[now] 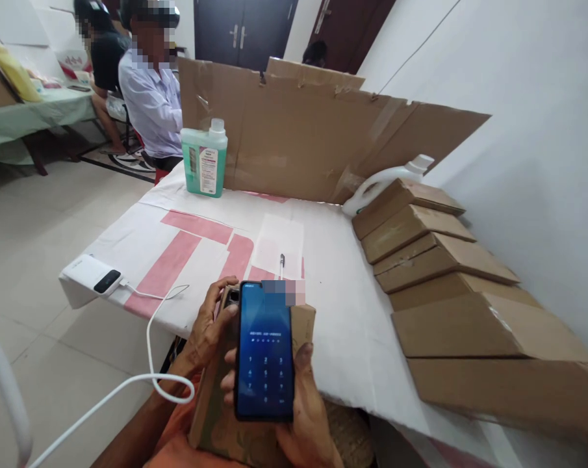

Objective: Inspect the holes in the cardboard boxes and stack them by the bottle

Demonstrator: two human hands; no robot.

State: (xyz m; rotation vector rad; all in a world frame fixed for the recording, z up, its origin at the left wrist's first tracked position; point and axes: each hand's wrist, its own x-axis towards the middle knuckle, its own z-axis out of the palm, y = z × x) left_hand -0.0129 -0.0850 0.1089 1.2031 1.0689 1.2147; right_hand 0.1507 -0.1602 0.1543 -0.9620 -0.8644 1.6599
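My right hand (306,409) is wrapped around a black smartphone (264,383), its thumb along the right edge and fingertips showing at the left. The lit blue screen shows a number keypad, with a blurred patch across its top right. Behind the phone, on my lap, a flat brown cardboard box (303,323) stands tilted against the table edge. My left hand (210,328) grips the box's upper left corner, thumb on the near side and fingers over the top. A small dark square (233,296) shows beside that thumb; what it belongs to is unclear.
On the white-and-red covered table (342,305) are a pen (282,261), a white power bank (91,274) with a cable (150,344), and a green liquid bottle (203,162). Cardboard boxes (449,325) line the right, near a white jug (388,182). A cardboard panel (294,136) stands behind; people sit beyond.
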